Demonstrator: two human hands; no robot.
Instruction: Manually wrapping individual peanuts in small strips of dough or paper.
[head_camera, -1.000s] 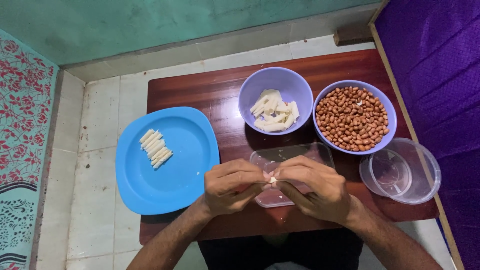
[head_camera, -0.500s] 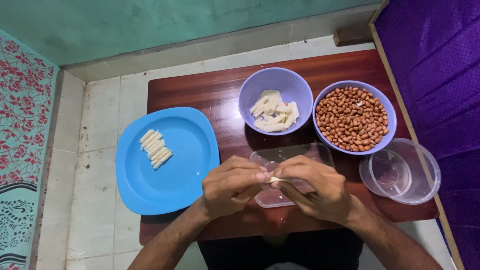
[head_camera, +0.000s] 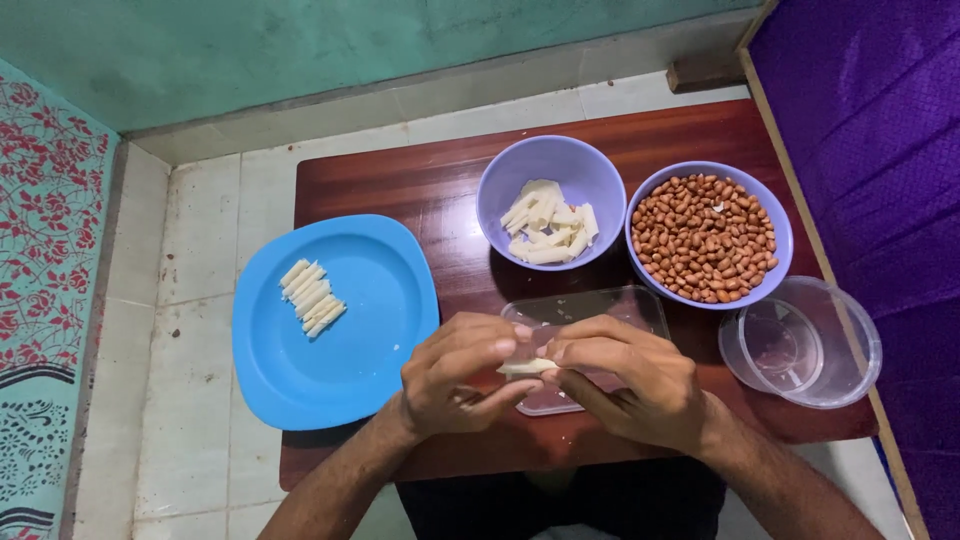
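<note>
Low on the dark wooden table, left hand and right hand meet, fingers curled, both pinching one pale wrapper strip above a clear tray; blue plate left, purple bowls beyond

Dim, even indoor light; soft shadows under bowls; faint sheen on tabletop; sharp focus; colours saturated.

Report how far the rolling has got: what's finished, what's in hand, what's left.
Done: a row of about six rolled pale pieces on the blue plate. In hand: the left hand and right hand pinch one pale piece over a clear tray. Left: flat strips in one purple bowl, peanuts filling the other.
</note>
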